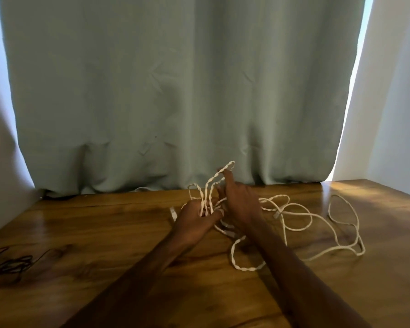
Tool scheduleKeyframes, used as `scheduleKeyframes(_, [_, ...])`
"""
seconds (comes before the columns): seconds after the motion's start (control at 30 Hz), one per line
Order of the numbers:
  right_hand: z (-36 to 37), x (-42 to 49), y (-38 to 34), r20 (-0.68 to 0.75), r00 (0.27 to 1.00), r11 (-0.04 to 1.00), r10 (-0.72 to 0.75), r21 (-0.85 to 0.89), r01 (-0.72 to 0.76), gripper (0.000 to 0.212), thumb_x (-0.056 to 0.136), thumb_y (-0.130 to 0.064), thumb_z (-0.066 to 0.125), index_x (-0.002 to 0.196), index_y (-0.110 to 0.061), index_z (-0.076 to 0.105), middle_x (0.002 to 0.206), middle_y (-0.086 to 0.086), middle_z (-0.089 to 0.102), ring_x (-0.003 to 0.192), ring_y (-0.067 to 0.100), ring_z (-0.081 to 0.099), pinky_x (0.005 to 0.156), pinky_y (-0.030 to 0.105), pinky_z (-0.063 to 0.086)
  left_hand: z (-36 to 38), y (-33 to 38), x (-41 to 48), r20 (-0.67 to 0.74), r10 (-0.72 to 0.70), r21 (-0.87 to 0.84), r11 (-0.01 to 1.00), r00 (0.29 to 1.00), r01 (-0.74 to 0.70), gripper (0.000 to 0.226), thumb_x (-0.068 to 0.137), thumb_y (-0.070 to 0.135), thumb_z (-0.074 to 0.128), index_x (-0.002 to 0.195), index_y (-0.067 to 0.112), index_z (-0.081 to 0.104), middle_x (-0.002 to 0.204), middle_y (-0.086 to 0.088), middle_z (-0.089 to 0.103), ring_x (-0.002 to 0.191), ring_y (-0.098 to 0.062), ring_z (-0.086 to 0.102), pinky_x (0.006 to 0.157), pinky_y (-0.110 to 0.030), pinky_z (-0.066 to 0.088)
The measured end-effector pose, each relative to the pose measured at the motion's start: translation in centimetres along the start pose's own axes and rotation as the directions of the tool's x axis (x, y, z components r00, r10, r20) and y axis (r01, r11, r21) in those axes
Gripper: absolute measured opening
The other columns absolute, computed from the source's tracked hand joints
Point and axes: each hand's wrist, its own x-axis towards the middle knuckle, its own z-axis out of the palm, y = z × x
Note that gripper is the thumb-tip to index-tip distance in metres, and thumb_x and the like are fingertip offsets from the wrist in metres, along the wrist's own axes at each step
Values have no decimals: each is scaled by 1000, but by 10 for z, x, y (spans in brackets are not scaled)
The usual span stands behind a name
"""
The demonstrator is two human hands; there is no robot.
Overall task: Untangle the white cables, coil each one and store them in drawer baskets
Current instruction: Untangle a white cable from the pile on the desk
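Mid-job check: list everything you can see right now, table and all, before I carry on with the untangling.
white cables: number unclear, white, tangled on the table centre-right, some strands lifted
dark cord: one tangle, black, table's near left
table: one, brown wood, under everything
curtain: one, grey-green, behind the table
walls: two, white, either side of the curtain
left hand: one, grips the lifted strands
right hand: one, raised finger at the topmost loop, grip unclear

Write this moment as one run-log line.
phase: untangling | left hand: grips white cables | right hand: pinches raised loop | table: remaining cable loose | coiled: none
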Motion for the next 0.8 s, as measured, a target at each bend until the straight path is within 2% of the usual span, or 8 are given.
scheduleKeyframes(0.13, [-1,-2,7,-34,999,998,18,60,-16,49,103,-35,57,146,-23,39,84,-2,69,69,19,63,63,28,40,2,1,0,-97,25,40,999,995,-21,16,97,37,66,95,26,77,85,8,77,81,-5,73,83,-39,60])
scheduleKeyframes(0.23, [-2,-5,34,-29,997,997,71,-23,-72,24,102,-35,55,125,-30,59,94,0,74,85,24,70,69,32,44,-4,4,2,-209,42,-17,999,977,-47,16,97,33,66,92,23,77,83,6,77,77,-2,70,79,-33,58])
scheduleKeyframes(0.4, [-4,-18,61,-36,981,977,192,-82,-194,20,96,-41,62,104,-29,76,99,0,74,98,25,66,77,34,41,-14,3,8,-305,-11,-105,994,952,-22,15,95,32,70,89,20,77,81,-2,74,80,-13,69,78,-35,54])
scheduleKeyframes(0.47, [-3,-15,58,0,976,971,220,-92,-219,27,94,-53,63,96,-30,77,95,-4,72,96,17,61,87,36,40,-13,3,9,-329,-23,-140,990,944,-25,15,96,32,69,92,20,77,82,-2,74,82,-14,69,78,-36,54])
scheduleKeyframes(0.53, [-4,-12,54,67,971,972,230,-68,-226,32,90,-61,64,92,-31,75,97,-7,70,101,12,54,102,43,35,-14,4,11,-374,-35,-187,982,927,-39,17,97,32,67,97,17,76,75,4,71,72,-13,65,67,-33,52])
scheduleKeyframes(0.6, [-2,-11,52,150,969,980,198,-32,-196,27,88,-58,68,92,-33,75,101,-11,71,108,10,55,107,45,29,-22,3,17,-473,-98,-269,962,876,-38,22,98,32,66,97,11,73,68,2,63,65,-16,58,59,-30,44])
scheduleKeyframes(0.67, [-1,-12,56,176,970,986,165,7,-169,18,89,-52,70,90,-35,75,100,-16,73,109,8,57,108,46,25,-36,4,22,-549,-149,-291,957,823,-21,24,98,32,64,98,9,70,76,-4,64,71,-18,60,60,-30,44])
scheduleKeyframes(0.8, [4,-11,67,153,946,957,286,-92,-274,14,93,-42,66,93,-33,76,107,-11,74,114,15,60,112,54,28,-47,-8,21,-488,-121,-249,968,864,-6,16,95,32,69,94,17,73,78,-1,71,80,-19,67,73,-35,54])
